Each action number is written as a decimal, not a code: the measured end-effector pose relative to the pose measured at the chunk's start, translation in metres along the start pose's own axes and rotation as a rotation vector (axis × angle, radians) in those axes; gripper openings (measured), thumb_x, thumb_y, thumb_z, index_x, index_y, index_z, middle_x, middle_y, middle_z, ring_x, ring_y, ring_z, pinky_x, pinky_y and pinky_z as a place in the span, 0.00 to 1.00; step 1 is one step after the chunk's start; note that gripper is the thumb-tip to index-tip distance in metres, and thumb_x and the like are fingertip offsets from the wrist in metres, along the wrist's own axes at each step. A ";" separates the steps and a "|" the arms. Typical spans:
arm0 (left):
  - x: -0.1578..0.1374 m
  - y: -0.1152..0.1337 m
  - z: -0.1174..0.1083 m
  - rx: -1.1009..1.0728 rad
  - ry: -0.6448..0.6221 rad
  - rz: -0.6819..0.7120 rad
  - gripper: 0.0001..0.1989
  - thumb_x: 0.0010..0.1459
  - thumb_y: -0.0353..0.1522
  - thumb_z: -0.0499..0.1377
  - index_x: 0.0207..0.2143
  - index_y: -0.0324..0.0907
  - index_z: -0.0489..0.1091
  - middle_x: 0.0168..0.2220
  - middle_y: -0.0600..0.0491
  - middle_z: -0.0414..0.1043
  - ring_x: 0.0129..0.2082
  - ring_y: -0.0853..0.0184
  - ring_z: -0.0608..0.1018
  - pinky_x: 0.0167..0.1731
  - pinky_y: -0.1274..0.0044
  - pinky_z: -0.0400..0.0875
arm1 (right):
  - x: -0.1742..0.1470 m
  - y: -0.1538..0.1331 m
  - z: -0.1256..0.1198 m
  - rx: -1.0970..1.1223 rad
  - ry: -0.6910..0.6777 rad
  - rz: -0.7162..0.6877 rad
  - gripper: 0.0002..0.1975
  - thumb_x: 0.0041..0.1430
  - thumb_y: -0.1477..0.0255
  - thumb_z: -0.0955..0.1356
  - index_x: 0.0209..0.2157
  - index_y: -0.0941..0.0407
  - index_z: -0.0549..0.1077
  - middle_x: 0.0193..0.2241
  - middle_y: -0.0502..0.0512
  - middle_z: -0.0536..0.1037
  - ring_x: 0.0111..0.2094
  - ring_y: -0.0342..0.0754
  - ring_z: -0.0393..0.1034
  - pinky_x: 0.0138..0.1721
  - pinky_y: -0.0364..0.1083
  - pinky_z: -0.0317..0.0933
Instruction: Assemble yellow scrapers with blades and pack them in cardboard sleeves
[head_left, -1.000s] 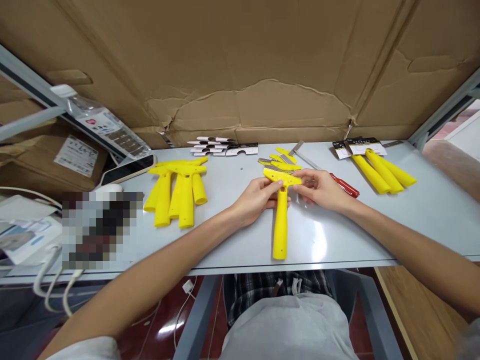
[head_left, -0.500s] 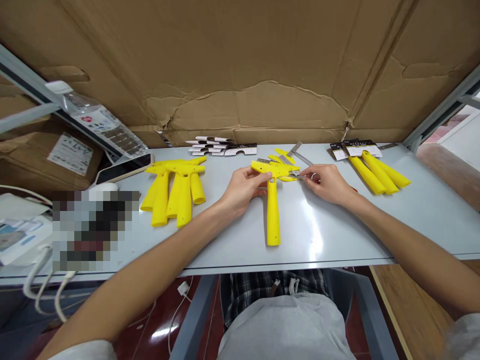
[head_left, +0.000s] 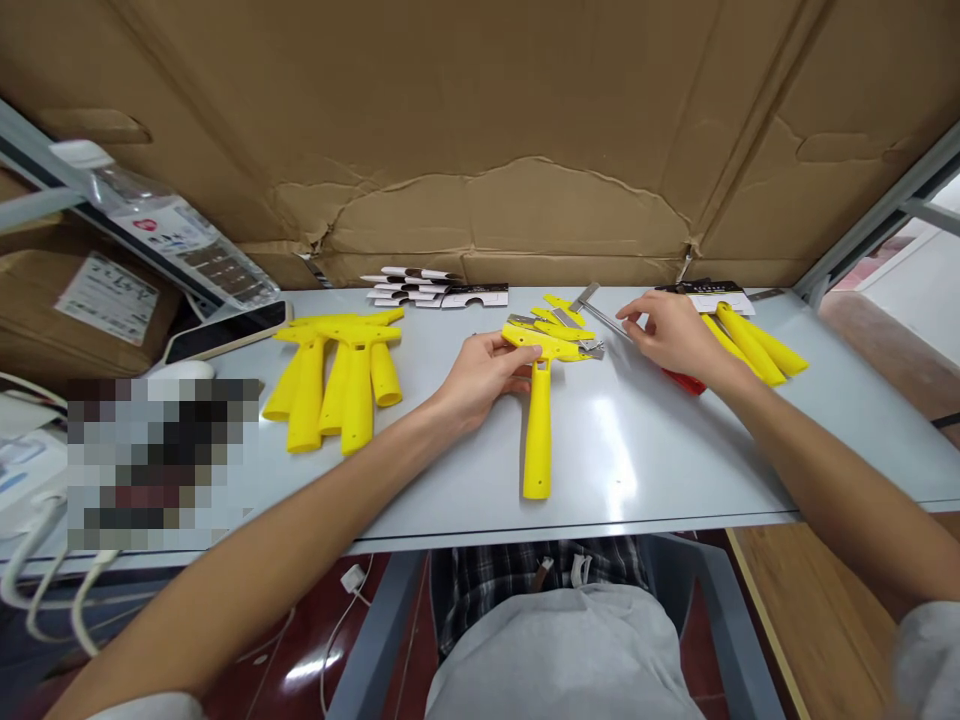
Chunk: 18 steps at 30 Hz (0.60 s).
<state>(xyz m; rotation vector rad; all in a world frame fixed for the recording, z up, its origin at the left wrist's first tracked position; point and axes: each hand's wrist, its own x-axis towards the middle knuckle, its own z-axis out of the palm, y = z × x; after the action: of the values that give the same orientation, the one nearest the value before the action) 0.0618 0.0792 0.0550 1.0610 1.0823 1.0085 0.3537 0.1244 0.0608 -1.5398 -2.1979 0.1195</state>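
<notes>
A yellow T-shaped scraper [head_left: 538, 430] is gripped near its head by my left hand [head_left: 487, 375], its handle pointing toward me. Small metal pieces [head_left: 592, 347] sit at the right end of that head. Just behind it lie loose yellow head pieces and metal blades [head_left: 566, 318]. My right hand [head_left: 667, 325] is over a tool with a thin metal shaft [head_left: 604, 318] and a red handle [head_left: 684, 381], partly hidden under the hand. The right fingers are loosely curled and apart; whether they touch the shaft is unclear.
Several yellow scraper handles [head_left: 306, 400] lie piled at left. More yellow handles [head_left: 761, 345] with black-and-white cards lie at right. Folded cards [head_left: 435, 290] are stacked at the back. A phone [head_left: 229, 335] and a bottle [head_left: 165, 225] are at far left, before a cardboard wall [head_left: 495, 120].
My right hand has left the small metal piece at the scraper head and moved right and back, over the red-handled tool. My left hand still holds the scraper. The view has shifted slightly.
</notes>
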 end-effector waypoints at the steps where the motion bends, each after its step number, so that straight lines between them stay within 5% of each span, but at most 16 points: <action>1: 0.001 0.000 -0.001 0.004 -0.007 0.001 0.17 0.51 0.34 0.76 0.41 0.36 0.81 0.43 0.42 0.84 0.35 0.64 0.83 0.30 0.77 0.76 | 0.012 0.005 -0.002 -0.042 -0.062 -0.001 0.18 0.66 0.69 0.67 0.52 0.55 0.84 0.45 0.59 0.81 0.40 0.48 0.73 0.47 0.47 0.63; 5: 0.003 -0.001 -0.003 0.019 -0.015 0.008 0.17 0.50 0.35 0.76 0.40 0.36 0.81 0.42 0.42 0.83 0.34 0.64 0.82 0.30 0.76 0.76 | 0.066 0.021 -0.002 -0.265 -0.174 0.030 0.25 0.67 0.75 0.64 0.62 0.50 0.79 0.55 0.60 0.79 0.53 0.55 0.73 0.52 0.50 0.64; 9: 0.004 0.002 -0.005 0.026 -0.018 0.015 0.16 0.50 0.36 0.76 0.39 0.37 0.82 0.41 0.43 0.83 0.35 0.63 0.82 0.30 0.75 0.76 | 0.105 0.029 0.010 -0.382 -0.312 -0.046 0.28 0.70 0.72 0.64 0.67 0.41 0.74 0.61 0.59 0.75 0.54 0.54 0.73 0.50 0.48 0.64; 13: 0.003 0.003 -0.005 0.022 -0.026 0.021 0.16 0.49 0.36 0.77 0.36 0.37 0.81 0.39 0.44 0.82 0.35 0.63 0.82 0.31 0.74 0.76 | 0.116 0.033 0.022 -0.429 -0.388 -0.115 0.24 0.73 0.66 0.65 0.67 0.39 0.75 0.59 0.59 0.75 0.52 0.54 0.73 0.47 0.48 0.62; 18: 0.002 0.002 -0.004 0.040 -0.053 0.018 0.16 0.50 0.38 0.77 0.37 0.37 0.81 0.42 0.43 0.83 0.37 0.62 0.82 0.32 0.74 0.76 | 0.114 0.036 0.017 -0.414 -0.349 -0.168 0.17 0.69 0.65 0.70 0.56 0.50 0.82 0.57 0.61 0.74 0.49 0.49 0.72 0.46 0.45 0.60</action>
<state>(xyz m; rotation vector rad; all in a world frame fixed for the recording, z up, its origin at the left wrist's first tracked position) 0.0577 0.0819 0.0559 1.1259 1.0551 0.9707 0.3468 0.2449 0.0701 -1.6310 -2.7544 -0.1405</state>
